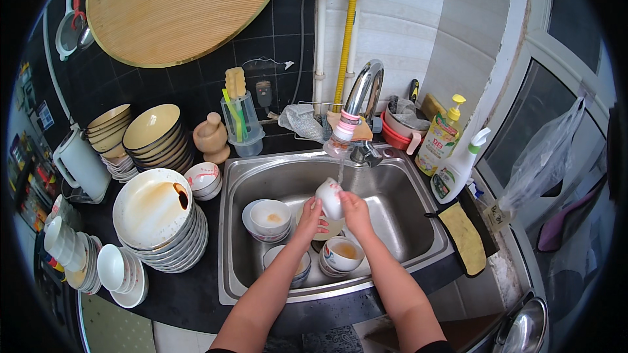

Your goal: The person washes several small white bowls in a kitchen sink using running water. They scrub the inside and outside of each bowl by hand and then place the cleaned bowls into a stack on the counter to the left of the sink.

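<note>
A small white bowl with a pink pattern (329, 198) is tilted on its side between my two hands, just under the running faucet (364, 89). My left hand (310, 221) touches its left side, some fingers spread below it. My right hand (355, 212) grips its right side. Beneath them in the steel sink (392, 176) stand several bowls: a stack at the left (270, 217), a stack with a brownish residue in the top bowl (343, 254), and another stack (294, 262) partly hidden by my left forearm. A yellowish dish (324, 229) lies behind my hands.
Left of the sink stand stacked plates (152, 208), cream bowls (153, 130), small bowls (203, 179) and a wooden mortar with pestle (212, 138). At the right are a pump bottle (439, 139), a white spray bottle (456, 169) and a yellow cloth (463, 238) over the counter edge.
</note>
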The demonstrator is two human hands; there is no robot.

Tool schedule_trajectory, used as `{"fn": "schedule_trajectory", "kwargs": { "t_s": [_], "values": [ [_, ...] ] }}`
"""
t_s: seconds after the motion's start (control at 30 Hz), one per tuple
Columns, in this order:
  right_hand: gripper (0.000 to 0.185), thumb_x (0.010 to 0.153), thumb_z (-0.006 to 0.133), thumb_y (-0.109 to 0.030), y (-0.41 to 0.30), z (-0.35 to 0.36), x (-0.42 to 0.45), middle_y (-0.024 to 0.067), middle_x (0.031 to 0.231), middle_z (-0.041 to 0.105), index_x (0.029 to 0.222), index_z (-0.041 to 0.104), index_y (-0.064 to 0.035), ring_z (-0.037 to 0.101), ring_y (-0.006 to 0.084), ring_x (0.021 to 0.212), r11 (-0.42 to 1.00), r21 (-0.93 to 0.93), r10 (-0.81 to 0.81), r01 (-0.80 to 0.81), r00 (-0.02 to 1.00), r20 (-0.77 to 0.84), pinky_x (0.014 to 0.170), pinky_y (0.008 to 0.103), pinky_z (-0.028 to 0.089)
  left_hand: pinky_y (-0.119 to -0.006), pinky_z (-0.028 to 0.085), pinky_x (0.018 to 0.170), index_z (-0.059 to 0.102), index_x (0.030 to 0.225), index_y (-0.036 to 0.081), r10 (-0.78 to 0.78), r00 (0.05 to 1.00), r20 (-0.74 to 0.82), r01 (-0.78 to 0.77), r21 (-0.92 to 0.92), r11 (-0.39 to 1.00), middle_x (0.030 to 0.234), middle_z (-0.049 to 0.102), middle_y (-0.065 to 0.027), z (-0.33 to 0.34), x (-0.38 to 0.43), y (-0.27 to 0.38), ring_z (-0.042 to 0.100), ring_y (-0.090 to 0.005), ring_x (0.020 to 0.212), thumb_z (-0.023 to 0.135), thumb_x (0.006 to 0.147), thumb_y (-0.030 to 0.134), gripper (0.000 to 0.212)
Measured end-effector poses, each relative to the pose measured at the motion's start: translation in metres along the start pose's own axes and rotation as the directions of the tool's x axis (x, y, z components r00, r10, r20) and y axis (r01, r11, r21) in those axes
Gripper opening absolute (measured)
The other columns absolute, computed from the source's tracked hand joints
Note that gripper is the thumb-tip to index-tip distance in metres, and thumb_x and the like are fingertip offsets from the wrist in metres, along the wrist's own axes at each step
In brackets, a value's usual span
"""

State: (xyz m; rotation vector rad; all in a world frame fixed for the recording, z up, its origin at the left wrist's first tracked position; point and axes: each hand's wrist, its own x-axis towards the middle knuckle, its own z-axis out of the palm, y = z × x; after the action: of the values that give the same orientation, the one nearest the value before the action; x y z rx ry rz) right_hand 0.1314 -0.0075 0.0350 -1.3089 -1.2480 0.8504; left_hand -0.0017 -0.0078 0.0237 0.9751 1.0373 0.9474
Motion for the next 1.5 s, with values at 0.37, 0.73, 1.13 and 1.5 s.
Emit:
{"fn": "schedule_trajectory", "kwargs": {
  "t_s": [0.37,0.73,1.13,1.5],
  "values": [
    [0.027,0.086,0.052,-0.029,0.002,-0.009,0.007,0.0051,0.084,0.060,0.091,0.060,-0.0025,0.053,0.0133,0.075,0.824,0.511,0.307,-0.244,0.951,-0.041,0.068,0.0268,0.040,-0.031,0.048,0.072,0.024,0.132,0.009,-0.114,0.991,0.076,0.115,-0.008,0.993,0.121,0.043,-0.0165,-0.004,-0.001,0.002,0.060,-0.0234,0.089,0.033,0.088,0.053,0.063],
    [0.033,0.091,0.042,-0.024,0.013,-0.019,0.015,0.0113,0.110,0.055,0.112,0.049,0.0000,0.051,0.0228,0.103,0.490,0.846,0.368,-0.211,0.930,0.018,0.091,0.0367,0.038,-0.035,0.046,0.080,0.017,0.137,0.012,-0.055,0.979,0.195,0.077,-0.105,0.991,0.133,0.033,-0.0143,-0.003,0.000,0.000,0.057,-0.0278,0.099,0.035,0.090,0.046,0.061],
    [0.022,0.088,0.048,-0.014,0.003,-0.006,0.013,0.0095,0.096,0.059,0.105,0.051,0.0010,0.059,0.0160,0.087,0.539,0.796,0.114,-0.276,0.960,0.255,0.081,0.0285,0.048,-0.032,0.044,0.079,0.025,0.134,0.010,-0.046,0.997,0.068,0.060,-0.216,0.975,0.127,0.040,-0.0121,-0.007,0.007,-0.011,0.054,-0.0275,0.102,0.042,0.089,0.041,0.057],
    [0.023,0.084,0.049,-0.013,-0.028,0.006,-0.017,0.0124,0.093,0.063,0.104,0.057,-0.0052,0.060,0.0262,0.085,0.775,-0.518,-0.039,0.363,0.844,0.534,0.072,0.0354,0.047,-0.030,0.053,0.062,0.035,0.123,0.003,-0.022,0.981,-0.193,-0.001,-0.122,0.993,0.108,0.050,-0.0143,-0.007,-0.003,0.011,0.057,-0.0211,0.089,0.057,0.083,0.033,0.055]
  ]
}}
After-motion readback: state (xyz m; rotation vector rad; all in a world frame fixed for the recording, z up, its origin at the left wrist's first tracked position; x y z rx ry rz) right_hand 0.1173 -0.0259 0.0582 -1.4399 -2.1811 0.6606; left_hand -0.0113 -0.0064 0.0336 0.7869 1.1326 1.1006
